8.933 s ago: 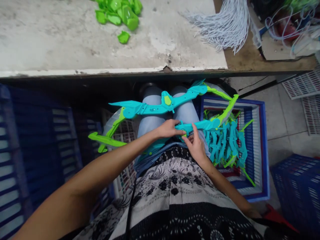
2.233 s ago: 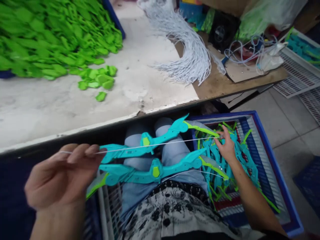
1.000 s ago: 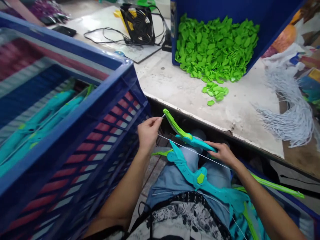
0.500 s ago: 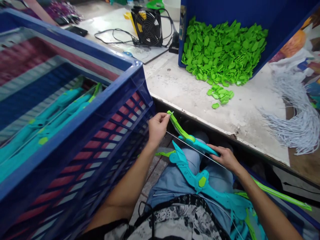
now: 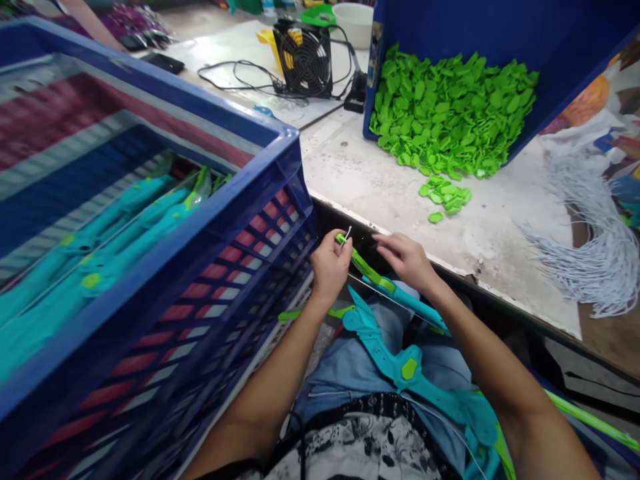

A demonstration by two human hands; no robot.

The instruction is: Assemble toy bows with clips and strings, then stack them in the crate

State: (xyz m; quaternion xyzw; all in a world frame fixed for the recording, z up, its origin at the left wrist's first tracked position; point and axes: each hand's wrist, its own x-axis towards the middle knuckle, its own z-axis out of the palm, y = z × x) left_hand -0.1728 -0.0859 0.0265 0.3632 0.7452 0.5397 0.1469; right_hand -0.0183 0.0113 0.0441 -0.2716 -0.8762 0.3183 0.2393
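**String end at the bow tip, knot not settled**

Head view: I look down at a lap below the table (image 5: 350, 173) edge. The left hand (image 5: 330, 263) is closed in a pinch on the green tip of the bow (image 5: 373, 273). A short white end of string (image 5: 347, 234) sticks up just above its thumb. The right hand (image 5: 407, 260) lies over the green limb with its fingers stretched toward that tip. I cannot tell whether they grip the string or only hover over it.

The bow is teal in the body with bright green limbs. It slants from the tip between the hands down past the right wrist, and its far end is out of sight. The string has reached this tip, but I judge that fixing it there is not finished.

A second bow (image 5: 395, 357) rests across the thighs, and a thin line runs near it. At my left a blue crate (image 5: 250, 180) holds teal bows (image 5: 125, 220) lying side by side. On the table, loose green pieces (image 5: 450, 113) spill from a blue bin (image 5: 500, 27). A bundle of white strings (image 5: 595, 267) lies at the right and a small fan (image 5: 304, 59) stands at the back.
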